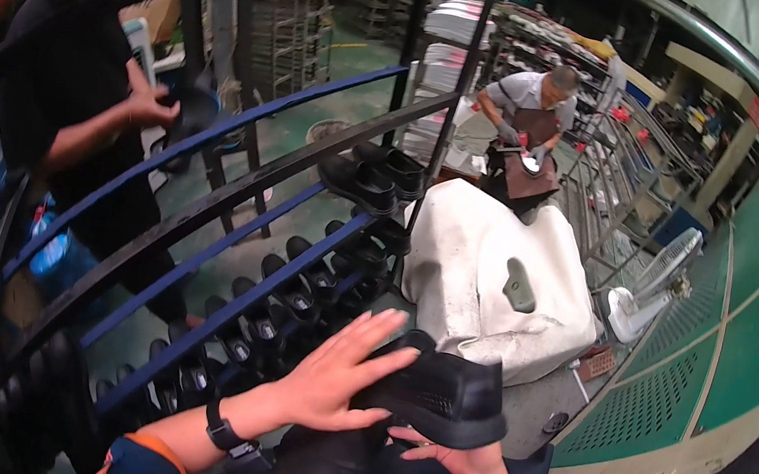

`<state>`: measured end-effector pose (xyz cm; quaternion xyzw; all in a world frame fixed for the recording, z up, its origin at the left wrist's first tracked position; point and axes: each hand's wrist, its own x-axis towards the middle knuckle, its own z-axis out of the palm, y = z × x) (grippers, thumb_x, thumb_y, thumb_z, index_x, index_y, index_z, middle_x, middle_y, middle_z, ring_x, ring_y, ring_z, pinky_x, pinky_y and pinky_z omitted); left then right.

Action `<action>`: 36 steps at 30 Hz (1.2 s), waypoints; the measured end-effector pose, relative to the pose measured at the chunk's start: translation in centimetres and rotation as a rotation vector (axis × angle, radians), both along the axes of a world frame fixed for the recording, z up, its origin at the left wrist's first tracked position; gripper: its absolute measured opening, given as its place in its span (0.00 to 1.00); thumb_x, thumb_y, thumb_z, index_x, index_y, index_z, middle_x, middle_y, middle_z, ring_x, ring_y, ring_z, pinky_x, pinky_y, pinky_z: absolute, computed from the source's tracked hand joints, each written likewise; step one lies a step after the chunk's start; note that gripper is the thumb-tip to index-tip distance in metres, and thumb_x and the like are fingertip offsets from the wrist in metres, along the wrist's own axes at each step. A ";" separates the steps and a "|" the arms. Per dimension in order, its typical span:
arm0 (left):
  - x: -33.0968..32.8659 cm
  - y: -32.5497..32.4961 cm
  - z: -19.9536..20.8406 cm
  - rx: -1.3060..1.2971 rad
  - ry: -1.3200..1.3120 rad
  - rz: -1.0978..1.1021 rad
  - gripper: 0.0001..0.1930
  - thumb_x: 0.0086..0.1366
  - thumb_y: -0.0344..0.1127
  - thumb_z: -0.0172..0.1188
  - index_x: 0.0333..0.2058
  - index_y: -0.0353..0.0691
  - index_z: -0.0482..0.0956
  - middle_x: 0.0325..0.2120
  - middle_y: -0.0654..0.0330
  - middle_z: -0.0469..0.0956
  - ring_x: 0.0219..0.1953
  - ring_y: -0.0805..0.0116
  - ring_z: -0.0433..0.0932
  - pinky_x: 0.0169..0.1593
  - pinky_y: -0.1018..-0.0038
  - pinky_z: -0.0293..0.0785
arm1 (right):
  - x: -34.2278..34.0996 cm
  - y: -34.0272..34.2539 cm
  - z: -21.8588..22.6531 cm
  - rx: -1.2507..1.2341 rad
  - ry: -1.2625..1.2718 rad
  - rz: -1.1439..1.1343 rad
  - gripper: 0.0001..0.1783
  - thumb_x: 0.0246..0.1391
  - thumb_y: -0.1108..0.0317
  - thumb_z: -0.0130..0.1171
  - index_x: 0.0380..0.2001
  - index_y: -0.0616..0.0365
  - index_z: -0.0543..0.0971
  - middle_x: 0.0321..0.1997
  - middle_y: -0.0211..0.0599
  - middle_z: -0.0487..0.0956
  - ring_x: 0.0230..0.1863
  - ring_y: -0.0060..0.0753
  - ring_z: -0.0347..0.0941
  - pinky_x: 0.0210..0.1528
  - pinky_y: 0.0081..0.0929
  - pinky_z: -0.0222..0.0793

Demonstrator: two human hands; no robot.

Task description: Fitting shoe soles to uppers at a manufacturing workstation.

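A black shoe [443,396] is held up in front of me, its thick heel end toward the right. My right hand [452,460] supports it from beneath, fingers reaching left under the sole and partly hidden by the shoe. Against the shoe's left end lies my left hand [335,376], its fingers stretched and spread, with thumb and fingertips at the shoe's edges. Just left of my hands stands a rack with blue bars [223,316], where several black shoes [293,293] sit in rows. A pair of black shoes [359,181] rests on its upper bars.
Beyond my hands is a white-covered block [489,246] with a dark green sole-shaped piece [521,284] on it. Green perforated machine panels [648,386] line the right. A white fan [648,295] stands there. One person [87,53] handles a shoe at left; another [533,112] sits working farther back.
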<state>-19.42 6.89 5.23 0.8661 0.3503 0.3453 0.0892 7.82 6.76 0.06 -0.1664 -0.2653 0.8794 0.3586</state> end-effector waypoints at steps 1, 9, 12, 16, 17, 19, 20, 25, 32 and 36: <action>0.4 0.2 1.1 0.051 0.009 -0.046 0.35 0.56 0.51 0.70 0.58 0.38 0.72 0.60 0.42 0.67 0.64 0.46 0.66 0.69 0.47 0.53 | -0.6 -0.2 0.3 -0.031 0.163 0.051 0.40 0.67 0.38 0.37 0.72 0.54 0.54 0.69 0.53 0.65 0.60 0.61 0.72 0.45 0.59 0.80; 1.1 4.4 -2.0 -0.106 0.069 0.124 0.13 0.61 0.44 0.60 0.30 0.40 0.74 0.24 0.52 0.78 0.33 0.49 0.79 0.38 0.57 0.71 | -3.9 3.2 -0.8 0.169 -0.445 -0.173 0.30 0.66 0.68 0.46 0.70 0.61 0.58 0.67 0.46 0.66 0.65 0.38 0.66 0.62 0.39 0.68; -2.8 10.3 -4.0 0.016 0.081 0.340 0.14 0.59 0.45 0.64 0.27 0.40 0.74 0.24 0.51 0.77 0.32 0.47 0.77 0.38 0.56 0.69 | -2.4 3.6 0.9 0.219 -0.487 -0.056 0.26 0.66 0.67 0.48 0.64 0.65 0.66 0.60 0.54 0.73 0.58 0.42 0.75 0.56 0.37 0.74; -8.6 16.4 -9.0 0.138 0.100 0.708 0.21 0.57 0.43 0.66 0.46 0.37 0.76 0.43 0.48 0.77 0.49 0.46 0.75 0.51 0.55 0.69 | -1.7 3.4 2.7 0.293 -0.648 0.024 0.21 0.67 0.67 0.49 0.58 0.67 0.72 0.52 0.51 0.79 0.51 0.41 0.80 0.52 0.32 0.76; -8.8 16.6 -10.7 0.217 0.090 0.807 0.26 0.58 0.44 0.65 0.52 0.38 0.74 0.51 0.48 0.76 0.55 0.47 0.73 0.54 0.56 0.69 | -1.3 3.5 3.1 0.306 -0.691 0.033 0.20 0.67 0.67 0.49 0.58 0.67 0.73 0.52 0.50 0.79 0.51 0.41 0.80 0.52 0.32 0.76; -8.0 15.4 -11.7 -0.050 -0.033 0.640 0.30 0.58 0.45 0.64 0.57 0.38 0.71 0.54 0.49 0.74 0.59 0.52 0.71 0.57 0.54 0.67 | -0.4 3.3 4.0 0.306 -0.737 0.037 0.19 0.68 0.67 0.49 0.57 0.68 0.74 0.51 0.48 0.80 0.50 0.39 0.80 0.52 0.31 0.76; -7.2 14.4 -11.9 -0.092 -0.050 0.511 0.27 0.59 0.46 0.62 0.55 0.38 0.73 0.53 0.49 0.75 0.58 0.52 0.72 0.56 0.54 0.68 | 0.4 3.3 4.1 0.339 -0.791 0.073 0.19 0.68 0.67 0.48 0.57 0.67 0.74 0.50 0.48 0.80 0.49 0.38 0.80 0.52 0.30 0.76; -2.9 7.4 -11.9 -0.294 -0.101 0.075 0.25 0.64 0.44 0.61 0.56 0.38 0.74 0.56 0.46 0.72 0.60 0.47 0.71 0.63 0.59 0.67 | 6.0 1.0 4.4 0.466 -1.003 0.205 0.21 0.67 0.61 0.51 0.57 0.59 0.75 0.48 0.45 0.82 0.46 0.39 0.80 0.49 0.33 0.76; 0.9 2.2 -15.3 -0.383 0.009 0.089 0.22 0.66 0.46 0.57 0.56 0.43 0.75 0.59 0.53 0.72 0.63 0.52 0.68 0.65 0.60 0.64 | 13.1 -4.9 6.2 0.285 -1.071 -0.056 0.17 0.62 0.66 0.57 0.52 0.61 0.79 0.43 0.40 0.83 0.40 0.31 0.79 0.44 0.25 0.74; 2.8 1.0 -14.5 -0.302 0.019 0.254 0.22 0.65 0.46 0.57 0.55 0.45 0.77 0.58 0.57 0.73 0.65 0.55 0.66 0.66 0.60 0.61 | 16.8 -7.6 4.3 0.230 -1.126 -0.099 0.15 0.63 0.68 0.56 0.51 0.61 0.79 0.40 0.35 0.83 0.37 0.27 0.79 0.42 0.24 0.74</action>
